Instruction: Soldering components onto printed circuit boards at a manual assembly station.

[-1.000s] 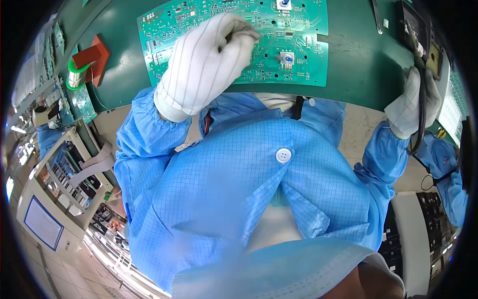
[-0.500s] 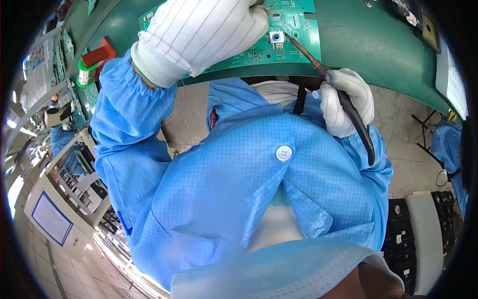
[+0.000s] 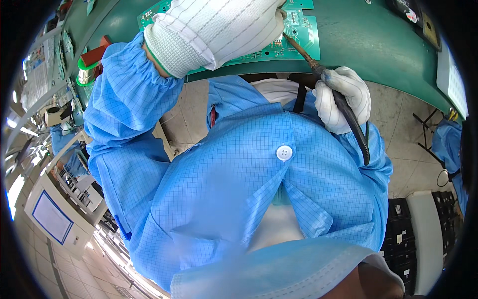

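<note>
A soldering iron point(image 3: 344, 105) with a black handle is held in my right hand point(image 3: 342, 99), which wears a white glove. Its brown tip slants up and left onto the green circuit board point(image 3: 306, 42), beside the fingers of my left hand point(image 3: 229, 32). That hand, in a striped white glove, lies over the board with its fingertips closed together. What they pinch is too small or hidden to make out. The glove covers much of the board, including the white component with a blue centre seen earlier.
The board lies on a green mat point(image 3: 368, 47) near the bench's front edge. On the left are a solder spool point(image 3: 86, 74) with green rims and a red block point(image 3: 94, 55). A black device point(image 3: 406, 11) stands at the far right.
My left hand has shifted right, covering the white component with the blue centre. My right hand and the soldering iron have moved slightly left.
</note>
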A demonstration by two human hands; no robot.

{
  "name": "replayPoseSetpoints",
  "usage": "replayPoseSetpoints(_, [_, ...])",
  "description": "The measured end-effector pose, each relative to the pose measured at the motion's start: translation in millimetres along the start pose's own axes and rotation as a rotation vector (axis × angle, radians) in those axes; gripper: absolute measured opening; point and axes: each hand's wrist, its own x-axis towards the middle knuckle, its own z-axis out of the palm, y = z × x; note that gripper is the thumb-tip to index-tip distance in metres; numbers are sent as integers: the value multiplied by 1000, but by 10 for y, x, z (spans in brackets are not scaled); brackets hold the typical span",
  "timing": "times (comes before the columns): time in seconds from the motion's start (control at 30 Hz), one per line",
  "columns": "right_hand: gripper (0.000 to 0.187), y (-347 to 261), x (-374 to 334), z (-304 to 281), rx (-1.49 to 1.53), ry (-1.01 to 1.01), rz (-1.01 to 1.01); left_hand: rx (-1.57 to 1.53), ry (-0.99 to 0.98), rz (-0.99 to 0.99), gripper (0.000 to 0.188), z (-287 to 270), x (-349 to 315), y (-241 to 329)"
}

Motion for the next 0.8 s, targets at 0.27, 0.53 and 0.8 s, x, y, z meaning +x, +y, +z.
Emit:
replayPoseSetpoints(0.27, [35,-3,12,-4,10,-31,-5,4,50,12,12,58,-24,11])
replayPoseSetpoints(0.53, [38,7,2,-14,52,-69,25,47,51,1,21,97,-54,61])
replayPoseSetpoints(0.8, [41,28,-4,-1,82,-87,24,13,-92,-140,13,-11,-72,125])
